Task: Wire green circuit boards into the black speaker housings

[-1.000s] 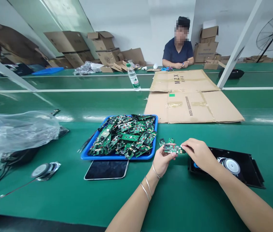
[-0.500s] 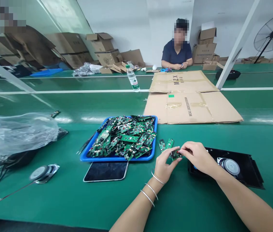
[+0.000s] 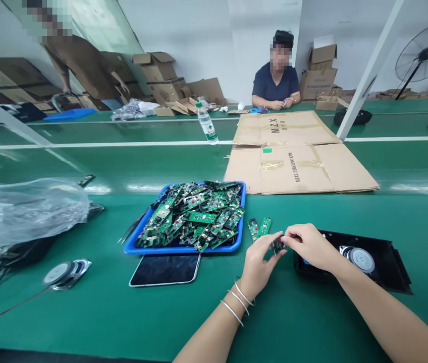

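Note:
A small circuit board (image 3: 278, 244) is held up off the table between the thumb and fingers of my left hand (image 3: 261, 258), which wears several silver bangles. My right hand (image 3: 307, 241) is closed in a pinch at the board's right end; whatever lies between its fingertips is too small to make out. Beneath and beyond my right hand lies a black speaker housing (image 3: 382, 262) with a round grey speaker (image 3: 362, 259) in it, partly covered by my hand and forearm. Two loose green boards (image 3: 264, 227) rest on the table just beyond my left hand.
A blue tray (image 3: 241, 233) heaped with circuit boards (image 3: 199, 214) stands left of my hands, a phone (image 3: 165, 268) at its front edge. Further left are a loose speaker (image 3: 62, 275) and a plastic bag (image 3: 28, 212). Flattened cardboard (image 3: 282, 171) and a bottle (image 3: 207, 124) lie beyond; a co-worker (image 3: 276, 83) sits opposite.
The board has turned between my fingers and now looks more tilted. Both hands stay close together in nearly the same spot. At the far left, a standing person has straightened and moved right.

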`<state>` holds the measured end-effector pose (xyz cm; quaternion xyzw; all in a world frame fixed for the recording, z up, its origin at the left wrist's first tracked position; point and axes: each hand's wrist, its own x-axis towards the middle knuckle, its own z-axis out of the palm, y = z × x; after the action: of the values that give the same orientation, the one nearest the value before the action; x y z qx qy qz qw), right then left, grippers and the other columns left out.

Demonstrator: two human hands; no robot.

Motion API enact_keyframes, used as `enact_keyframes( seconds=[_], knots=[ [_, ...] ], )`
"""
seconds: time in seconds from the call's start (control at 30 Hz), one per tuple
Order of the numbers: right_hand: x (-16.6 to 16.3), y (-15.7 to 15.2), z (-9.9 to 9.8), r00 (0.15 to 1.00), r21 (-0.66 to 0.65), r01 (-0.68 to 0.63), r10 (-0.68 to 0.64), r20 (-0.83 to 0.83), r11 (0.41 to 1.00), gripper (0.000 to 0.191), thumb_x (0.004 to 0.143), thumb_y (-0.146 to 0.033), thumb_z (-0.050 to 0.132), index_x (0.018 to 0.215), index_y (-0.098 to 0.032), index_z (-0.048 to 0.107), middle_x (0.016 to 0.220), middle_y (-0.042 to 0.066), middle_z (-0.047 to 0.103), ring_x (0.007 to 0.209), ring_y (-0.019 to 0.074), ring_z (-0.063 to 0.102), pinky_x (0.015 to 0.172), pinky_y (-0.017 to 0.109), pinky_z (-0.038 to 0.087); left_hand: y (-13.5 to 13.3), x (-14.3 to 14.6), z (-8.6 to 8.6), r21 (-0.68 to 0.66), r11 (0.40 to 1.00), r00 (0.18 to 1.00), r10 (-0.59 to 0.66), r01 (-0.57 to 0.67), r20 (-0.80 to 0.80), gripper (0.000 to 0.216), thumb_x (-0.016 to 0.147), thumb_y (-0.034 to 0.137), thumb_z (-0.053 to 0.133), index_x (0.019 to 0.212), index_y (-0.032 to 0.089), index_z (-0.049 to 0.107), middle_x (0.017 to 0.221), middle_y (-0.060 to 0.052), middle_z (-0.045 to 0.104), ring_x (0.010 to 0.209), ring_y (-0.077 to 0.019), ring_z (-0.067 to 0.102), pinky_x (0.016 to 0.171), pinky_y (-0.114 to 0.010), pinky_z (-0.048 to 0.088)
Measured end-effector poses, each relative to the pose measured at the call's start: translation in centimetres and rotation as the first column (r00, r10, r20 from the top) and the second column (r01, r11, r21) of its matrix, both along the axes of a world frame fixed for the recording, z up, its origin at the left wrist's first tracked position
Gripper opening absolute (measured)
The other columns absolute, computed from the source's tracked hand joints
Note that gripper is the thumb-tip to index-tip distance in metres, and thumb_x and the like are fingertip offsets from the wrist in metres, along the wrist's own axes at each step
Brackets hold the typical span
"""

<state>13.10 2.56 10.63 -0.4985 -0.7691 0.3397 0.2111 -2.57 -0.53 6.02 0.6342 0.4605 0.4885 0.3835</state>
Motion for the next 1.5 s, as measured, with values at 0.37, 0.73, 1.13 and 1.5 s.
enact_keyframes(
  seconds=[0.37, 0.73, 1.13, 1.5],
  knots=[
    [-0.5, -0.3, -0.1, 0.995, 0.022, -0.008, 0.006, 0.100, 1.000, 0.027, 0.085, -0.020, 0.044, 0.058, -0.016, 0.039, 0.061, -0.001, 0.050, 0.058, 0.0111, 0.040, 0.056, 0.023, 0.024, -0.2, 0.0, -1.9, 0.369, 0.929, 0.972, 0.080, 0.008, -0.222, 0.039, 0.080, 0.019, 0.062, 0.118, 0.021, 0.056, 0.100, -0.007, 0.069, 0.088, -0.0193, 0.065, 0.078, -0.031, 0.053],
    [-0.9, -0.4, -0.5, 0.995, 0.032, 0.010, -0.013, 0.097, 0.999, 0.028, 0.084, -0.016, 0.045, 0.058, -0.016, 0.038, 0.061, -0.001, 0.049, 0.058, 0.0111, 0.040, 0.056, 0.023, 0.025, -0.1, -0.2, -1.7, 0.352, 0.936, 0.963, 0.075, 0.022, -0.258, 0.036, 0.080, 0.021, 0.062, 0.116, 0.020, 0.056, 0.100, -0.007, 0.069, 0.088, -0.0180, 0.065, 0.079, -0.029, 0.053],
    [6.0, -0.2, 1.5, 0.973, 0.201, 0.139, -0.172, 0.155, 0.970, 0.013, 0.088, -0.027, 0.044, 0.093, -0.019, 0.054, 0.094, 0.004, 0.058, 0.091, 0.0188, 0.050, 0.079, 0.032, 0.039, 0.7, -1.2, 0.8, -0.156, 0.973, 0.979, -0.185, 0.171, -0.080, 0.027, 0.076, 0.028, 0.065, 0.100, 0.016, 0.061, 0.100, -0.007, 0.068, 0.094, -0.0210, 0.062, 0.085, -0.034, 0.048],
    [9.2, -4.2, -1.2, 0.965, -0.058, 0.262, -0.261, 0.013, 0.963, 0.028, 0.087, -0.024, 0.042, 0.113, -0.022, 0.049, 0.104, 0.004, 0.060, 0.093, 0.0165, 0.056, 0.076, 0.027, 0.042, -1.2, 2.8, 3.9, -0.505, 0.495, 0.706, -0.546, 0.707, 0.451, 0.046, 0.066, 0.024, 0.075, 0.102, 0.016, 0.047, 0.100, -0.013, 0.066, 0.086, -0.0210, 0.065, 0.070, -0.030, 0.052]
  ],
)
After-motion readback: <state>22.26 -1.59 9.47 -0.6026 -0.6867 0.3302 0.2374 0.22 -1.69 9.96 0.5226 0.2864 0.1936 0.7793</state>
